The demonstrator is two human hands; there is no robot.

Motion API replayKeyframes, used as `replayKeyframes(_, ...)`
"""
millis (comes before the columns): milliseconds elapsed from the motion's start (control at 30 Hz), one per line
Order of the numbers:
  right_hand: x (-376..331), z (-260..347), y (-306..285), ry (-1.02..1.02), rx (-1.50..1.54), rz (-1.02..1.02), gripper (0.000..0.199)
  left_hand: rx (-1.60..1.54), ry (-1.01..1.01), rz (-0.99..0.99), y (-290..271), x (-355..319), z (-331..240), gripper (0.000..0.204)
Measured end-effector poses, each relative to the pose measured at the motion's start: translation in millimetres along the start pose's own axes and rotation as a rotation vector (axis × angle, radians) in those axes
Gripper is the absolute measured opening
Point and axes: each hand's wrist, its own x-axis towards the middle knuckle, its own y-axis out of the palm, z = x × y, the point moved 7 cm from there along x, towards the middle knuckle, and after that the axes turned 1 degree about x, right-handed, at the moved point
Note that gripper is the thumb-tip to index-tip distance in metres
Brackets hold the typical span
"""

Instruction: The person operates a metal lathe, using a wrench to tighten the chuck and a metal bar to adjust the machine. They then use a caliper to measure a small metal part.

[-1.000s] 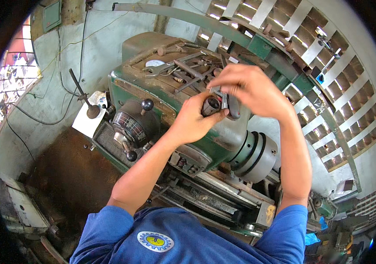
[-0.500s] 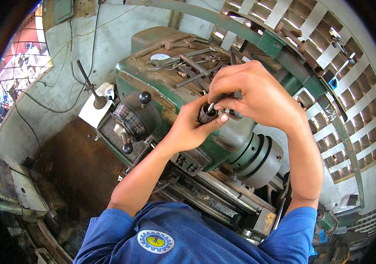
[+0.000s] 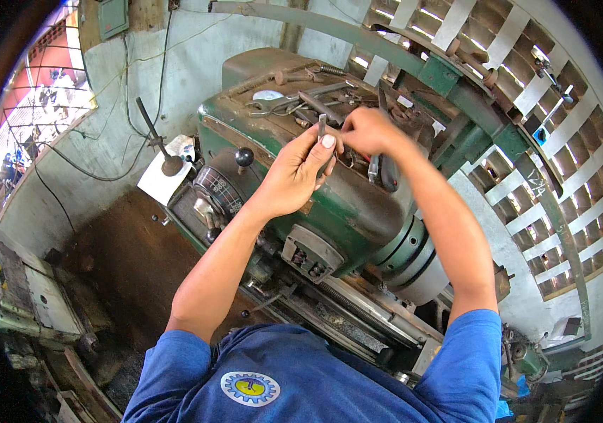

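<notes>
My left hand is raised over the front edge of a green lathe headstock, its fingers closed round a short metal rod. The rod's grey end sticks up above the thumb; its lower part is hidden in the palm. Just right of it, my right hand is over the loose tools on the headstock top. Its fingers are curled together and slightly blurred, and I cannot make out what is in them. Below that hand lies a dark, rounded tool. An open-ended spanner rests behind my left hand.
A hammer and several metal pieces lie on the headstock top. Black-knobbed levers stick up at its left front, beside a white sheet. The lathe chuck is at the right. A green beam spans behind.
My hands have come apart from the dark cylindrical part they were on together. The right has moved back and left, onto the tools; the left now holds the rod upright. The view has shifted slightly.
</notes>
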Motion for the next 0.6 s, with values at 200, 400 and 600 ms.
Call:
replayKeyframes(200, 23, 3, 29, 0.031, -0.124, -0.012, 0.052, 0.024, -0.139, -0.041, -12, 9, 2, 0.035)
replayKeyframes(400, 43, 10, 14, 0.038, -0.102, 0.306, 0.061, -0.008, -0.262, -0.047, -24, 18, 14, 0.039)
replayKeyframes(600, 33, -11, -22, 0.211, 0.203, 0.376, 0.036, -0.31, -0.174, -0.075, -33, 30, 17, 0.037)
